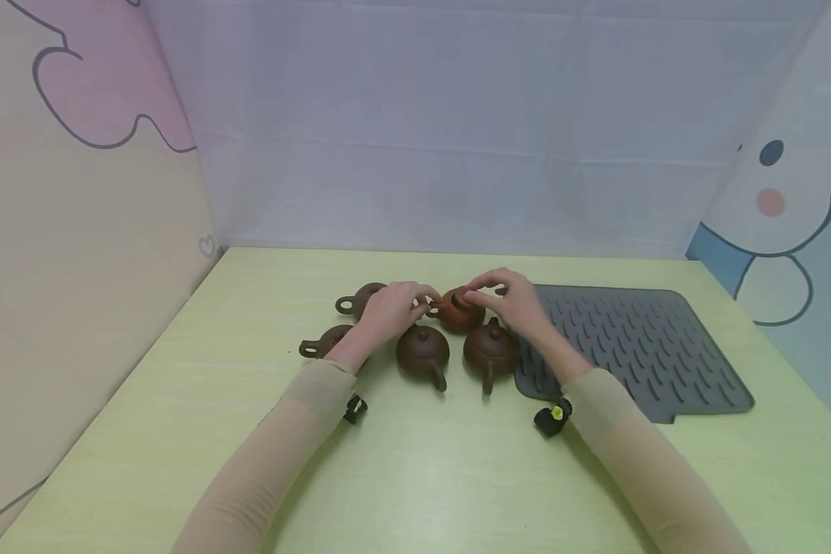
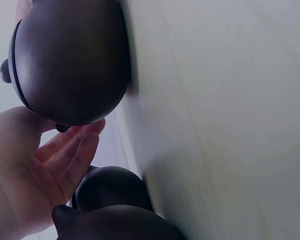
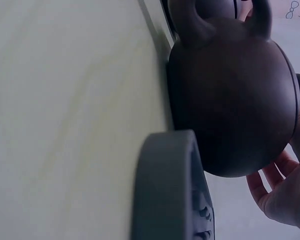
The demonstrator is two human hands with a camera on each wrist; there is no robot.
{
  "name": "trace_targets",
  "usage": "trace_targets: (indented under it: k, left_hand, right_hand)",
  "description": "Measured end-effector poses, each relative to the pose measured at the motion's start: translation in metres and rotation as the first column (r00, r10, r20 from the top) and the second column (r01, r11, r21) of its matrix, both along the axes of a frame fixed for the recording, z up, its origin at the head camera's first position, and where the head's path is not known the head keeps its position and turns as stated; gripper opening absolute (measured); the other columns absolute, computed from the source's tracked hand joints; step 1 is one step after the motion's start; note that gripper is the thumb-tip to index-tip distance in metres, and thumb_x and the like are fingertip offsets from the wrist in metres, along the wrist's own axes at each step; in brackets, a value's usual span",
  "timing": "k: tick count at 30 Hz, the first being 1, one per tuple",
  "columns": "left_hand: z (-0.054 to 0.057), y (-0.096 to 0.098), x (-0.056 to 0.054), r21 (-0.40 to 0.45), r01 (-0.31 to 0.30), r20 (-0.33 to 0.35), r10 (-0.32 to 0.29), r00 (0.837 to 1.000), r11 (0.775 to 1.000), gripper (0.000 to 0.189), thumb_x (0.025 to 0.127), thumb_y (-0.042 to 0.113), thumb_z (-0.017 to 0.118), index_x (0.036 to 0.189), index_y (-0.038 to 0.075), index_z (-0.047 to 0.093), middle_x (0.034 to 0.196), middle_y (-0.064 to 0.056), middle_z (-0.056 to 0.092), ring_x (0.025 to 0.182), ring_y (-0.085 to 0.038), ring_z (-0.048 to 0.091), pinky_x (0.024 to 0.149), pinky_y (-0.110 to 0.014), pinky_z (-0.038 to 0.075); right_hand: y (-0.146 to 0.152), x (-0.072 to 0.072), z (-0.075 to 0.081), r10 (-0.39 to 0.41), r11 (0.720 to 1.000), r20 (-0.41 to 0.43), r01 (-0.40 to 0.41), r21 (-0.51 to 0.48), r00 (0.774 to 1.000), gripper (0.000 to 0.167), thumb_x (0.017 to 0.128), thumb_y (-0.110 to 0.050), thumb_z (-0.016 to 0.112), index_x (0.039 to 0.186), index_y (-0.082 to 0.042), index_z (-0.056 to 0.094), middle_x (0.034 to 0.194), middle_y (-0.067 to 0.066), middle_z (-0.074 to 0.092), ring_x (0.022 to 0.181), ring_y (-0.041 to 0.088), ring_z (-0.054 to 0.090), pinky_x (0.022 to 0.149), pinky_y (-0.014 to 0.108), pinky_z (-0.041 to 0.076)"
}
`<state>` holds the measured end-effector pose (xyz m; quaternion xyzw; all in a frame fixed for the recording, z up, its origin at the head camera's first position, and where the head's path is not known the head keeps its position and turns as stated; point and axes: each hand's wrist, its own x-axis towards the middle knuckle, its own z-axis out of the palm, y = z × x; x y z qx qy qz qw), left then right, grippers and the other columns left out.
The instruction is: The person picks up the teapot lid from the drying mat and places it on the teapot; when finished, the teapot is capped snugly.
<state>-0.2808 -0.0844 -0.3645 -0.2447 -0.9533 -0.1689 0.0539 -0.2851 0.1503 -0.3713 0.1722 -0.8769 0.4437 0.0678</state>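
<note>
In the head view a reddish-brown teapot [image 1: 460,317] stands between the two hands. My left hand [image 1: 395,306] reaches to its looped handle with thumb and fingertips. From the other side my right hand [image 1: 511,298] holds its top, thumb in front and index finger behind. In front stand two dark brown teapots, one [image 1: 421,355] at the left and one [image 1: 490,352] at the right, with lids on. The wrist views show these dark pots hiding the fingertips of both hands.
Two more dark teapots, one at the back [image 1: 367,296] and one nearer [image 1: 334,337], stand at the left, partly behind the left hand and wrist. A grey ridged mat [image 1: 637,346] lies at the right, close to the right front teapot. A pale curtain [image 1: 457,138] hangs behind the table.
</note>
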Motion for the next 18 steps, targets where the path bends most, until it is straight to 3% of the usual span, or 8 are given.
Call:
trace_targets:
  k: [18]
  left_hand:
    - [0.0002,0.0005,0.0007,-0.001,-0.004,0.012,0.004,1.0,1.0,0.027,0.098,0.016,0.059,0.117,0.03,0.071,0.097,0.005,0.074,0.069,-0.011,0.058,0.049,-0.023,0.037]
  right_hand:
    - [-0.0065,-0.0034,0.0007,0.012,0.999,0.006,-0.012,0.033,1.0,0.025,0.089,-0.034,0.074,0.106,-0.015,0.076,0.116,0.006,0.069,0.117,0.024,0.059,0.103,0.051,0.046]
